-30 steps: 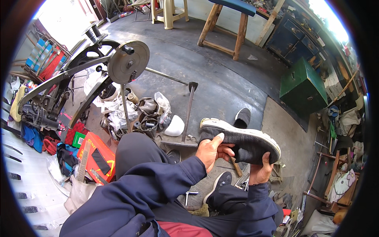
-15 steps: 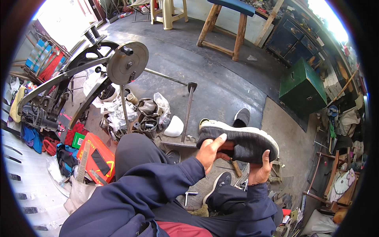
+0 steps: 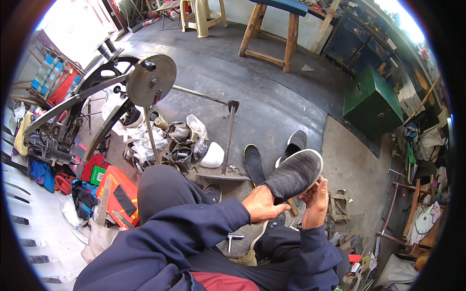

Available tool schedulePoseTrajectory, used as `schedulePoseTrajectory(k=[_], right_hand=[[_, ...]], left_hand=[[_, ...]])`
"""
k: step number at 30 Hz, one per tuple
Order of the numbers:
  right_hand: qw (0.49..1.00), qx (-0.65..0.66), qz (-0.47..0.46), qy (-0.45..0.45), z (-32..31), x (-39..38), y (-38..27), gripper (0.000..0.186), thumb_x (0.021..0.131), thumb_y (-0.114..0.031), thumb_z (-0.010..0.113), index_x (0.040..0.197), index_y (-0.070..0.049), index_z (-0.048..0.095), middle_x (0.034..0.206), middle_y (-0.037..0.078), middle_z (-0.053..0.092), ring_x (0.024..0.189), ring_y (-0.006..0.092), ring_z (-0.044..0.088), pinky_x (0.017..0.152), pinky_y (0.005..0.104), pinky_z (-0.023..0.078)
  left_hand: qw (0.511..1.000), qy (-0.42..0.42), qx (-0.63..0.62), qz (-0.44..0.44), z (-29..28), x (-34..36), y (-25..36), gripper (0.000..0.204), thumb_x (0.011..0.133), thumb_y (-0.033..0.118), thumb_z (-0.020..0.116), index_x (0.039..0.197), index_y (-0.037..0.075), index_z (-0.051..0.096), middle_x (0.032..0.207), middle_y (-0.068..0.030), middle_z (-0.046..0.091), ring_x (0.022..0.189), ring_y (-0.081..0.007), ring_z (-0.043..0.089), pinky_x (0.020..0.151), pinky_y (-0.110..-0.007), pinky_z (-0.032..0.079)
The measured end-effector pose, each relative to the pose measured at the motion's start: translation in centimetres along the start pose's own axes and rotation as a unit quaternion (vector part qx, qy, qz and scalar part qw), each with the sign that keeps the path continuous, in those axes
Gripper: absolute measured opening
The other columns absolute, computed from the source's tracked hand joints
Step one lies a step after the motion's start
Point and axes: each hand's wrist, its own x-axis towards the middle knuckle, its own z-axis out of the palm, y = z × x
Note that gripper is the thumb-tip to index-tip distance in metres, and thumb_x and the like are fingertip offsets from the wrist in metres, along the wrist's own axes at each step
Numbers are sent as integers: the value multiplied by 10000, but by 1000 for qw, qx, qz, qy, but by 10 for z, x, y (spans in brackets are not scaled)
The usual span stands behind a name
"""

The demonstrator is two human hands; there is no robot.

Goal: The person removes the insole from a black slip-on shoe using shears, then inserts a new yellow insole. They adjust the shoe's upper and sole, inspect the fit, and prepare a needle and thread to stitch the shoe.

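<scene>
Head view: your left hand (image 3: 262,203) clasped the black shoe (image 3: 295,177) by its heel end before you, right hand (image 3: 316,202) curled at its toe, pinch unclear; handling looked unfinished, second shoe (image 3: 297,140) untouched.

Looks down from the wearer's head, left one of a pair worn side by side, and faces forward past the bent left knee (image 3: 167,194) over the floor (image 3: 208,63). Hangs close above the navy sleeves (image 3: 194,225) entering from below, slightly farther from the left hand (image 3: 262,206), right hand (image 3: 315,204) and knit slip-on shoe (image 3: 295,175), right of centre. Tilts enough to catch the blue-topped wooden stool (image 3: 282,6) along the top edge, well away. Spreads very wide through a fisheye lens, from hand-cranked sewing machine (image 3: 104,84) at left to green chest (image 3: 371,99) at right. Stands upright, unmirrored, bending straight edges.
</scene>
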Motion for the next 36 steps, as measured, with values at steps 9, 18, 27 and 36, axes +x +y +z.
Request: schedulePoseTrajectory(k=[9,18,27,36], right_hand=[[997,4,48,-53,20,-7,-1,556,1098,-476,466,1432,-33,493,1214,36,659,1058,114,642,853,267,520],[949,16,221,-226,49,-7,1,698,980,-345,686,1545,-71,383,1314,124,621,1157,185,626,924,342,535],[912,16,246,-329,80,-1,12,686,968,-259,728,1525,-44,390,1235,126,682,1083,171,653,925,328,511],[942,60,118,-309,85,-10,15,596,917,-167,759,1429,-21,491,1243,96,657,1090,172,624,935,312,481]], left_hand=[[935,42,-330,-127,-1,3,8,443,949,4,635,1388,-10,582,1290,-70,679,1165,-157,623,1036,-326,490],[822,144,-491,-250,-39,-21,32,297,976,104,655,1221,-65,654,1044,-121,740,857,-187,732,756,-322,610],[835,228,-458,-203,-53,-51,40,245,993,149,649,1153,-30,695,975,-78,740,785,-156,711,723,-297,579],[886,169,-414,-124,-54,-57,34,243,1005,154,637,1171,-20,677,1027,-60,726,885,-126,690,799,-274,550]])
